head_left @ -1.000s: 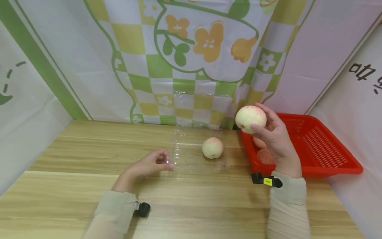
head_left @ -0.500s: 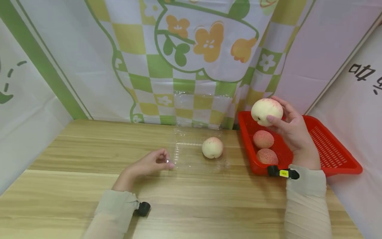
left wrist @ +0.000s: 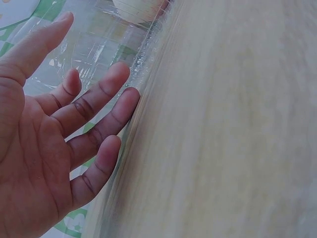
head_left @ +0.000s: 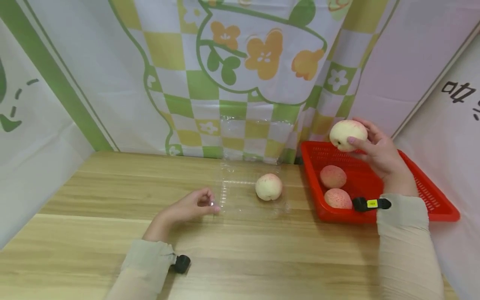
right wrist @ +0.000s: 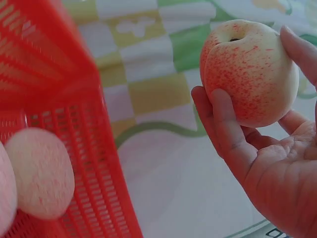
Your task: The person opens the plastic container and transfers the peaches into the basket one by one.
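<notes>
My right hand (head_left: 384, 156) grips a pale peach (head_left: 348, 135) with red speckles, held above the back of the red basket (head_left: 446, 213). In the right wrist view, fingers and thumb wrap the peach (right wrist: 250, 74) from below and the sides. My left hand (head_left: 189, 205) lies beside the left edge of a clear plastic clamshell box (head_left: 236, 198); its fingers are loosely bent and spread in the left wrist view. Whether its fingertips touch the box, I cannot tell. Another peach (head_left: 268, 187) sits at the box's right side. The raised clear lid (head_left: 256, 139) stands against the backdrop.
Inside the basket's left end lie two pinkish peaches (head_left: 333, 177), one in front of the other. A patterned cloth backdrop (head_left: 172, 83) rises behind the wooden table (head_left: 262, 258), with white cloth walls at both sides.
My right hand has carried the peach to the right and slightly up, from the basket's left edge to over its back part, uncovering the two peaches inside. My left hand stays put.
</notes>
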Motion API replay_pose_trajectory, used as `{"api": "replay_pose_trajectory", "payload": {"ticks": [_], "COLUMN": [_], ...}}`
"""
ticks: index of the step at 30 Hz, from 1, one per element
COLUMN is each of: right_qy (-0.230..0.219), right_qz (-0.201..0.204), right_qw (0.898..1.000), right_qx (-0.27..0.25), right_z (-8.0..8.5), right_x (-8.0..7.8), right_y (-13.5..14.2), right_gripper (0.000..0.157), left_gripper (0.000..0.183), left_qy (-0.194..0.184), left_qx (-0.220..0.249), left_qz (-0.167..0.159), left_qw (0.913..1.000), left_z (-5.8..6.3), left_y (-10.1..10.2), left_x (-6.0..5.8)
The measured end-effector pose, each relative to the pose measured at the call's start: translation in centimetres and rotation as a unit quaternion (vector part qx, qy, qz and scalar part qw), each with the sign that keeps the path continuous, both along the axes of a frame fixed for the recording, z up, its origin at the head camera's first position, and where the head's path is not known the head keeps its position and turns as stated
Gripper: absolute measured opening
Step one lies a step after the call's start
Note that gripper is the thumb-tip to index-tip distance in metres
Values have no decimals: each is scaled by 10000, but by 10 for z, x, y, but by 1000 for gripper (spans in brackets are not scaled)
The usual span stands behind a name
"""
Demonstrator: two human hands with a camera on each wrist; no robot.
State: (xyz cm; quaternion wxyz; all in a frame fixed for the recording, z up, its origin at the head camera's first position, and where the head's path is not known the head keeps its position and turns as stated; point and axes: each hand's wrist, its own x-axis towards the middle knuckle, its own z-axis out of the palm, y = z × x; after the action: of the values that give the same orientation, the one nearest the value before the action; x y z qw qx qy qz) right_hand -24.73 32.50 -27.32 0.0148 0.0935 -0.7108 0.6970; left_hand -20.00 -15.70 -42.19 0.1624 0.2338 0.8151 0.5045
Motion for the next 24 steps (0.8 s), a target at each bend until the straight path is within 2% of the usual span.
{"api": "replay_pose_trajectory", "payload": {"ticks": [4,7,13,19,21,24], "right_qy": [85,89,-38,-267,-335,-357], "right_qz": [109,161,51,213,223,136], "right_qw": [9998,9998,9989,9956,9912,9748], "right_qx": [-174,-107,456,868,1258,2199], "right_z": [-2,-4,-9,-12,-13,-16], "right_x": [-6,-11,-23,-32,-35,-37], "right_y": [12,21,40,61,67,77], "right_gripper": [56,57,59,61,62,65], "left_gripper": [29,29,30,30,30,29], "left_qy": [23,27,13,-20,-17,-9], "left_qx": [31,7,6,-27,-35,-53], "left_qz": [-43,-49,-24,34,54,51], "left_qw": [10000,10000,10000,10000,10000,10000], "left_z": [-1,-1,0,1,0,1], "left_y": [0,-1,-2,0,0,0], "left_x": [0,0,1,2,2,2]}}
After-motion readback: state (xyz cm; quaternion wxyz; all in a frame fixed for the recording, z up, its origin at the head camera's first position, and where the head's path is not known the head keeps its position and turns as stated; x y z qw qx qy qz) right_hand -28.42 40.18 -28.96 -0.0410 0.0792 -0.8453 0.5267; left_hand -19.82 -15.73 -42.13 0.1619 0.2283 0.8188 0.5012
